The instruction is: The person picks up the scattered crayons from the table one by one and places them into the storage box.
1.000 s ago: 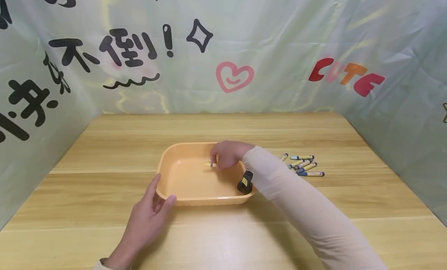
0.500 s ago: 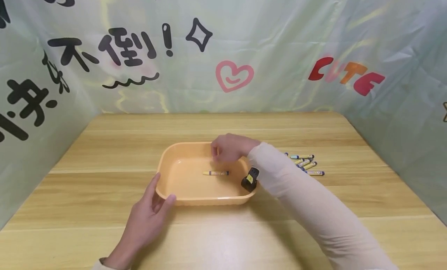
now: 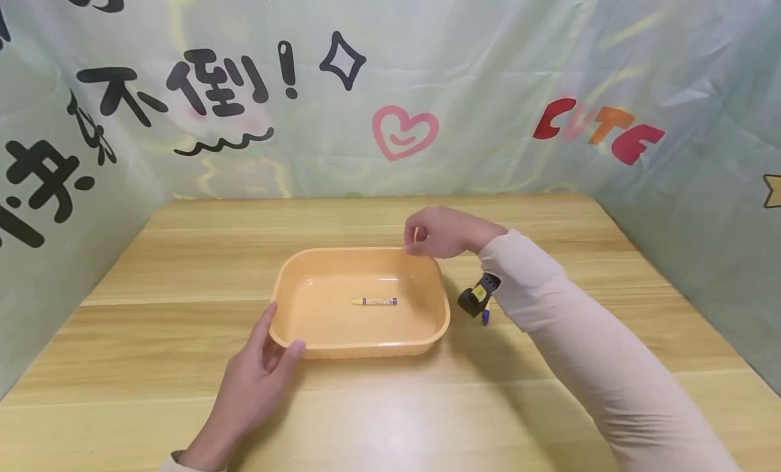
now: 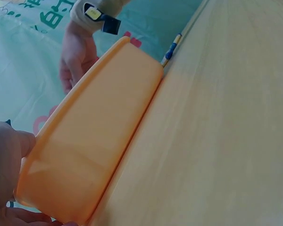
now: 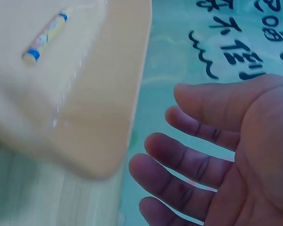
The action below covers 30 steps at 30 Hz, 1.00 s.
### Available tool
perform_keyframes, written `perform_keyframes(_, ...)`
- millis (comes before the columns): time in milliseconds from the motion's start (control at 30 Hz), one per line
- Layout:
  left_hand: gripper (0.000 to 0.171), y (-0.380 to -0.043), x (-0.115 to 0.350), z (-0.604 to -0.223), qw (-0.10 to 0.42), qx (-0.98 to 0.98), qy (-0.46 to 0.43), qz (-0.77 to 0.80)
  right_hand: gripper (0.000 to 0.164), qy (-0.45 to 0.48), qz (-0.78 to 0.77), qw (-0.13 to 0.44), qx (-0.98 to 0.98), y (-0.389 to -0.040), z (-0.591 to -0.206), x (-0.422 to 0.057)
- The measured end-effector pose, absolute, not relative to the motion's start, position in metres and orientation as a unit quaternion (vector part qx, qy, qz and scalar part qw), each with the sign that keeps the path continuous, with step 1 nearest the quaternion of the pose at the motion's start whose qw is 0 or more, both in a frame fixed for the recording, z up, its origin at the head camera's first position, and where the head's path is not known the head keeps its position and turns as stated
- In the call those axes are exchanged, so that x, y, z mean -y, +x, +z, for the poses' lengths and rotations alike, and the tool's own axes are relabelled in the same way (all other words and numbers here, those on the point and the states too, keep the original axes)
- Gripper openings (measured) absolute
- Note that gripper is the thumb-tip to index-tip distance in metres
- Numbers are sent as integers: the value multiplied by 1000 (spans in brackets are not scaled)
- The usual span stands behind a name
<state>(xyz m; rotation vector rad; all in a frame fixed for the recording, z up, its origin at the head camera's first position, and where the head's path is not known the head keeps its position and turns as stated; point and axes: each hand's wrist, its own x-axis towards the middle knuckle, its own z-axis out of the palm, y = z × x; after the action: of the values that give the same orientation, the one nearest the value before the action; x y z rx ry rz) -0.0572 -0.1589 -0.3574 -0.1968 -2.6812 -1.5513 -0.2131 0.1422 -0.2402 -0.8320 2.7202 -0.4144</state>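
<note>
A pale orange plastic tray [image 3: 360, 350] sits on the table, with one yellow crayon [image 3: 375, 302] lying flat on its floor. My left hand [image 3: 256, 374] grips the tray's near left corner; in the left wrist view the thumb [image 4: 26, 142] lies at the rim and the fingers are low on the wall. Over the far right corner of the tray hovers my right hand [image 3: 448, 233], holding nothing. The right wrist view shows its fingers [image 5: 179, 155] loosely bent and spread apart, beside the tray's edge.
Right of the tray, a crayon with a blue end [image 3: 486, 316] peeks out below the wrist camera [image 3: 478, 296]. My right forearm hides the table area behind it. A printed cloth [image 3: 464, 85] stands along the back and sides of the wooden table [image 3: 213, 255].
My right hand let the yellow crayon drop onto the tray floor, then rose and moved back and right to the tray's far corner. The left hand stays at its corner.
</note>
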Motion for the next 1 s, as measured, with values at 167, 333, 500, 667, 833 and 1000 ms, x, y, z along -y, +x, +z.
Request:
perform_keyframes(167, 79, -57, 159, -356, 19, 867, -63, -494, 8, -290, -155, 105, -939, -213, -239, -168)
perform_keyframes(333, 78, -57, 159, -356, 19, 864, -65, -499, 8, -259, -165, 108, -946, -211, -243, -192)
perform_keyframes(500, 79, -57, 158, -357, 21, 862, -66, -502, 10, -210, -179, 132, -952, -210, -247, -218)
perform_keyframes(667, 80, -58, 158, -359, 17, 863, -68, -500, 12, -173, -171, 156, -957, -209, -257, -245)
perform_keyframes(833, 79, -59, 159, -358, 17, 865, -71, -497, 10, -157, -160, 174, -959, -208, -269, -268)
perform_keyframes(1000, 80, -59, 160, -358, 15, 865, -69, -497, 9, -158, -130, 158, -966, -207, -280, -287)
